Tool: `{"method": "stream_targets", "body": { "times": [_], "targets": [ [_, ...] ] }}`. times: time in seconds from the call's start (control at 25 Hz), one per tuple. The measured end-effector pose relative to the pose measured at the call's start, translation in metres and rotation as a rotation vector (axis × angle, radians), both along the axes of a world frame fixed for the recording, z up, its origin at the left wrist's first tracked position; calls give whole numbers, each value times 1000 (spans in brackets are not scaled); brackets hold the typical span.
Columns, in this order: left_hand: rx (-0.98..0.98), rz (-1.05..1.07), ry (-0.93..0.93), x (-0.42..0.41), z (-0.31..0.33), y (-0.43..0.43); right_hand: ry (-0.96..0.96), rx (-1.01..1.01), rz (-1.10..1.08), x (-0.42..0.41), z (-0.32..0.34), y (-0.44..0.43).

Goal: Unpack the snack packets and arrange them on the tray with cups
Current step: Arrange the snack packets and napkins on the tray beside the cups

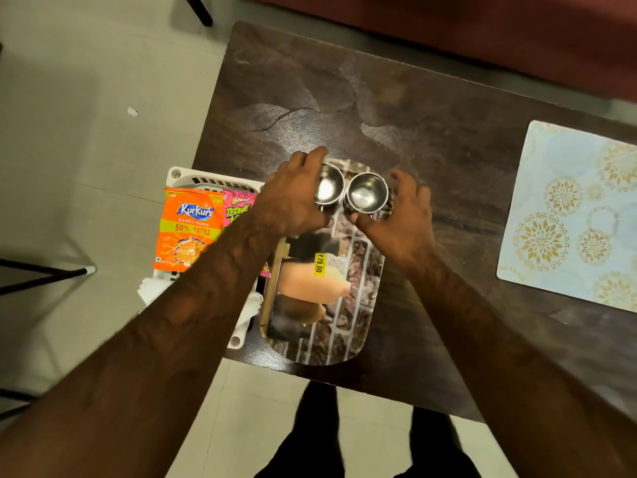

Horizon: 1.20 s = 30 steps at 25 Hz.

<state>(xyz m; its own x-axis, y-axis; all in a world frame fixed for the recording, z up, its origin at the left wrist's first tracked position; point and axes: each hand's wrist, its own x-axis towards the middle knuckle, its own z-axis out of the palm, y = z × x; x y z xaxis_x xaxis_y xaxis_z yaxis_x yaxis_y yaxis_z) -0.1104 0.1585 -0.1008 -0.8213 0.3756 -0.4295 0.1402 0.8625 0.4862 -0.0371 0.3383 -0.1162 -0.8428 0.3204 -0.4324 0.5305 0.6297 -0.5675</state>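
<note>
Two steel cups stand side by side at the far end of a patterned tray (348,319) on the dark table. My left hand (293,194) grips the left cup (327,188), fingers over its far rim and thumb at its near side. My right hand (406,215) curls round the right cup (367,194). An orange Kurkure packet (188,229) and a pink Bingo packet (238,208) lie in a white basket (206,179) left of the tray, the pink one partly hidden by my left forearm.
A yellow price sticker (319,263) sits on the tray. A pale blue placemat (572,215) with gold flowers lies at the table's right. White paper (151,288) shows in the basket's near end. Black chair legs (44,270) stand on the floor at left.
</note>
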Motion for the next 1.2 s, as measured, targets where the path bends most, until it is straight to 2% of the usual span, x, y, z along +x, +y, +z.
{"method": "stream_targets", "body": {
  "times": [0.2,0.56,1.2],
  "targets": [
    [37,48,28,2,-4,3,28,-1,155,-6,3,3],
    [128,108,-4,-2,-3,4,12,107,-19,-7,6,-5],
    [143,131,5,-6,-9,4,-29,52,33,-11,12,1]
  ]
}}
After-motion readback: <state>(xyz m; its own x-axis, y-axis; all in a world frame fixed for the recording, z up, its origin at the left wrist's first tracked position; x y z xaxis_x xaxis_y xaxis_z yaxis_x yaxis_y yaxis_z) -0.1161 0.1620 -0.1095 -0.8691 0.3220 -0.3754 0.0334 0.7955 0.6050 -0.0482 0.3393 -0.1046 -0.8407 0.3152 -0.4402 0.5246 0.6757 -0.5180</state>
